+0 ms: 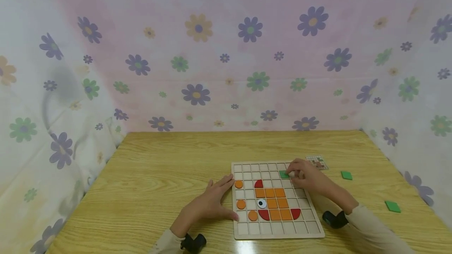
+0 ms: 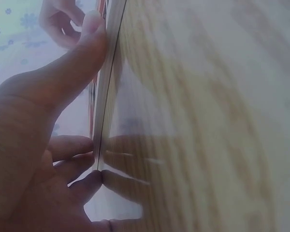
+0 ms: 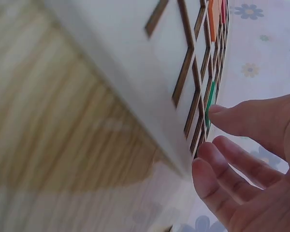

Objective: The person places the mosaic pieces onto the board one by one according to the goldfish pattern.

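Note:
A pale wooden grid board (image 1: 247, 228) lies on the table. My left hand (image 1: 208, 203) rests along its left edge with thumb and fingers spread; the left wrist view shows the thumb (image 2: 89, 43) and fingertips touching the edge. My right hand (image 1: 308, 175) is over the board's far right part, fingers loosely bent. Its thumb (image 3: 232, 116) touches a green tile (image 1: 284, 174) lying in a cell, while the other visible fingers stand apart from it. On the board are orange squares (image 1: 273, 204), red quarter-rounds (image 1: 296, 213), orange discs (image 1: 241, 204) and an eye disc (image 1: 261, 203).
Two green tiles (image 1: 347, 175) lie loose on the table right of the board. A small pattern card (image 1: 319, 162) sits behind the right hand. Flowered cloth (image 1: 226, 69) surrounds the wooden table (image 1: 159, 175) at the back and sides.

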